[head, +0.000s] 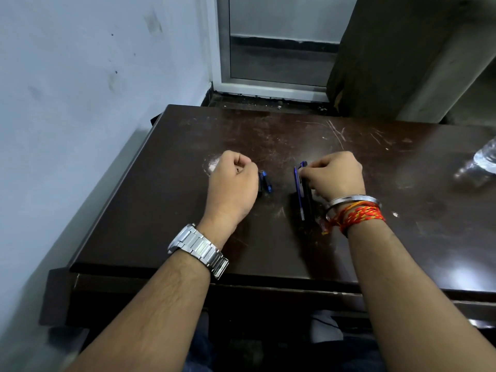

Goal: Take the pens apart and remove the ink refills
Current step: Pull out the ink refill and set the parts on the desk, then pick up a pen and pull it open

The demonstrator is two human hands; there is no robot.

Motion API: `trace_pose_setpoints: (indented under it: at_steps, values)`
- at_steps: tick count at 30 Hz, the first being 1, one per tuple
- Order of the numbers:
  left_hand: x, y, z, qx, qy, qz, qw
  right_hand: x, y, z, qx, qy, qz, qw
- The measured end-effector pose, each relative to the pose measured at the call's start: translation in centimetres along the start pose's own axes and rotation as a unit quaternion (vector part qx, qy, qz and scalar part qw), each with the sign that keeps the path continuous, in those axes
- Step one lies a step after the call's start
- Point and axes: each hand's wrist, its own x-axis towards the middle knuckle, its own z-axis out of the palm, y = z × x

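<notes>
Two or more dark blue pens (301, 193) lie side by side on the dark wooden table (166, 200), pointing roughly toward me. My right hand (334, 174) rests on their far ends, with the fingertips pinching the top of one pen near its clip. My left hand (233, 181) is curled into a loose fist just left of short blue pen parts (265, 181), and its fingertips touch them. Whether these parts are held or only touched is hidden by the hand.
A clear plastic bottle (485, 159) lies at the table's right edge. The table stands against a pale wall (80, 89) on the left. A window frame (273, 84) and a brown curtain (389, 49) are behind it.
</notes>
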Motion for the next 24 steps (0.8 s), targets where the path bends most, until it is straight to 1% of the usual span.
trace_pose_setpoints:
  at_steps: [2,3,9,12,17,18,20,22,24]
  values:
    - [0.2,-0.1,0.4,-0.068,-0.033,-0.049,0.996,-0.1,0.0,-0.2,-0.031,-0.022,0.0,0.999]
    - [0.2,-0.2,0.5,-0.084,-0.051,-0.065,0.993,-0.2,-0.1,-0.2,-0.047,-0.035,-0.001,0.998]
    - [0.5,-0.9,1.0,-0.1,-0.119,-0.068,0.986,-0.2,-0.4,0.6,-0.116,-0.066,0.004,0.991]
    - [0.7,-1.3,0.7,-0.087,-0.109,-0.054,0.989,-0.2,-0.4,1.1,-0.152,-0.071,0.012,0.986]
    - [0.7,-1.3,0.4,-0.096,-0.055,-0.049,0.993,-0.6,-0.5,1.5,-0.145,-0.054,-0.003,0.988]
    - [0.7,-1.3,0.4,-0.092,-0.053,-0.047,0.993,-0.8,-0.6,1.6,-0.128,-0.04,-0.013,0.991]
    - [0.6,-1.2,0.5,-0.091,-0.063,-0.05,0.993,-1.2,-1.1,1.7,-0.058,0.004,-0.042,0.997]
    - [0.5,-1.1,0.5,-0.088,-0.082,-0.054,0.991,-1.3,-1.5,1.6,0.037,0.059,-0.066,0.995]
    - [0.4,-1.0,0.6,-0.089,-0.11,-0.054,0.988,-1.4,-2.1,1.5,0.151,0.085,-0.062,0.983]
